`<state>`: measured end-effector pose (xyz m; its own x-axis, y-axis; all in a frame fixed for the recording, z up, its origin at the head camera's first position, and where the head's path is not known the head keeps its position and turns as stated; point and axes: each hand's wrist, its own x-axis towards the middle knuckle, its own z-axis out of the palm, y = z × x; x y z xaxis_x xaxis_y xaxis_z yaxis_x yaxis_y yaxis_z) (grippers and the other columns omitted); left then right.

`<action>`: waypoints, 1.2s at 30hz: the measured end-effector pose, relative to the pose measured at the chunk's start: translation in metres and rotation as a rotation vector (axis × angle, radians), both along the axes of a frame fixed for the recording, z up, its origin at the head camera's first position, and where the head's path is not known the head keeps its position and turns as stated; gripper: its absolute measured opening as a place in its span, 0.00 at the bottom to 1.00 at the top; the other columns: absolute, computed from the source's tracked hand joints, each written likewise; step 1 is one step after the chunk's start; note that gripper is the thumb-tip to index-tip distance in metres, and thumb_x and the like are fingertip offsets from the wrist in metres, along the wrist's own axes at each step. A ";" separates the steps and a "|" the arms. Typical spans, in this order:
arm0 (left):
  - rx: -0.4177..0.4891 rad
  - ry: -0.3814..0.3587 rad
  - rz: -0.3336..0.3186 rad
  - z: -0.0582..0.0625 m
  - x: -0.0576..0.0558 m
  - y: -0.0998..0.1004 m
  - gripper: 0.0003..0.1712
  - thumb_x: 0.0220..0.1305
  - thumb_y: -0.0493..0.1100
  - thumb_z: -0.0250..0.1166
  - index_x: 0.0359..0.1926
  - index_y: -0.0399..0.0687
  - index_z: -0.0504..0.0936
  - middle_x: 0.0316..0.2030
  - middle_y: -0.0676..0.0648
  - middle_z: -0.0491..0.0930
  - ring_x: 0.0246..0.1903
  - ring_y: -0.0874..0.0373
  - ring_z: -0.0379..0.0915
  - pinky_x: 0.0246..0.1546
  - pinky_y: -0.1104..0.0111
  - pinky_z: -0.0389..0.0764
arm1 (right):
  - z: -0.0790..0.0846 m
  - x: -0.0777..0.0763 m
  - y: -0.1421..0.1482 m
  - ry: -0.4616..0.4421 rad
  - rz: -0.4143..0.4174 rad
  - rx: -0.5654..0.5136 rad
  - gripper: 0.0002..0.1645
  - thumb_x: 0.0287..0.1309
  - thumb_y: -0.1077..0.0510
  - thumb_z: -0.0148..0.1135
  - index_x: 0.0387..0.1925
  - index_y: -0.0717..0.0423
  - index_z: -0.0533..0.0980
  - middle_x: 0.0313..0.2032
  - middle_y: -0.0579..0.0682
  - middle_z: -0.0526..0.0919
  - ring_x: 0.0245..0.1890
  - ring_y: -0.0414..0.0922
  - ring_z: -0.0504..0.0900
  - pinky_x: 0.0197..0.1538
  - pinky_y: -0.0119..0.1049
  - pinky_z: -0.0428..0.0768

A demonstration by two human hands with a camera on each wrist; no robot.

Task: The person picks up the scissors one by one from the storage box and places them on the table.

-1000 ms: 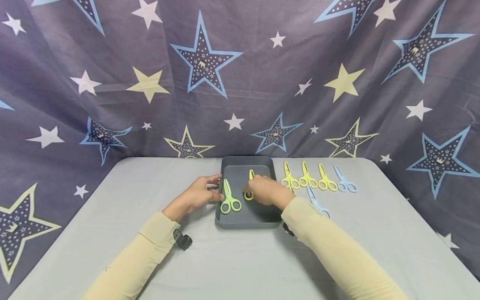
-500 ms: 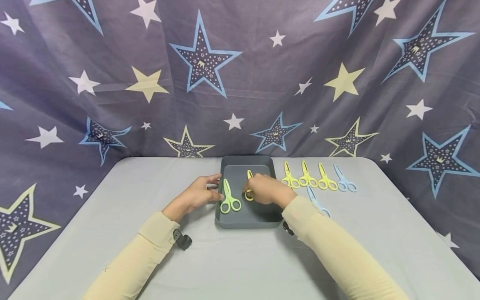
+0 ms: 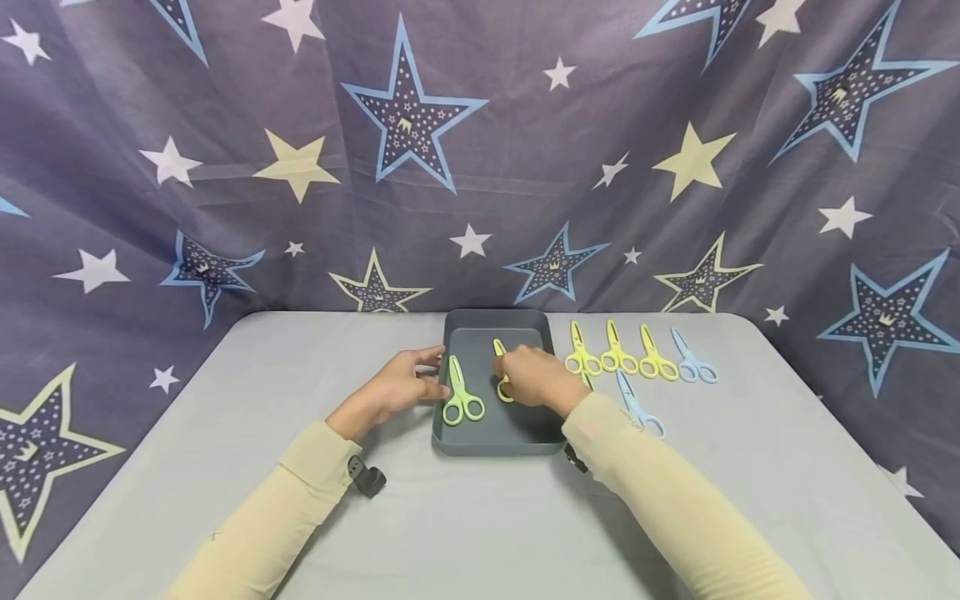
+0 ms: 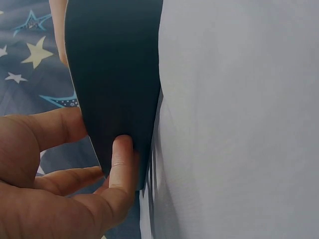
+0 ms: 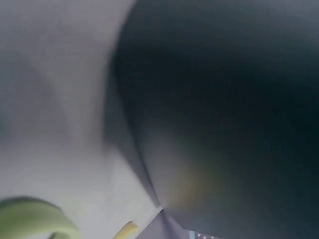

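Tray [image 3: 497, 429] gripped by left fingers [image 4: 121, 162]; right fingers [image 3: 507, 365] pinch yellow scissors [image 3: 499, 347]; green scissors [image 3: 459, 394] between, blue scissors [image 3: 688, 362] outside.

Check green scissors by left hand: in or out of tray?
In. The head view shows the green scissors lying inside the tray, along its left side.

The left hand [image 4: 52, 206] comes in from the lower left and holds the narrow lower end of a dark tray [image 4: 112, 64]; one of its fingers [image 4: 122, 162] lies against the tray's outer wall, while two others meet the rim on the left; the wall widens upward to the top of the view; a pale, faintly creased surface [image 4: 239, 119] fills the right; behind the tray, at left, is dark fabric [image 4: 15, 94] with yellow, white and blue-edged stars; a sliver of skin [image 4: 58, 30] shows beside the rim at upper left.
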<state>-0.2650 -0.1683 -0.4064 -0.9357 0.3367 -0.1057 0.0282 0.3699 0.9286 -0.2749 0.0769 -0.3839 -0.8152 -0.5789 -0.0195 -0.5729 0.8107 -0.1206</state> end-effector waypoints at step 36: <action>-0.034 -0.018 0.016 0.002 0.002 0.000 0.50 0.57 0.32 0.70 0.79 0.39 0.57 0.69 0.35 0.67 0.62 0.42 0.73 0.59 0.60 0.81 | -0.010 0.001 -0.005 0.031 0.019 0.078 0.08 0.65 0.60 0.64 0.45 0.53 0.78 0.38 0.53 0.82 0.41 0.54 0.80 0.49 0.52 0.80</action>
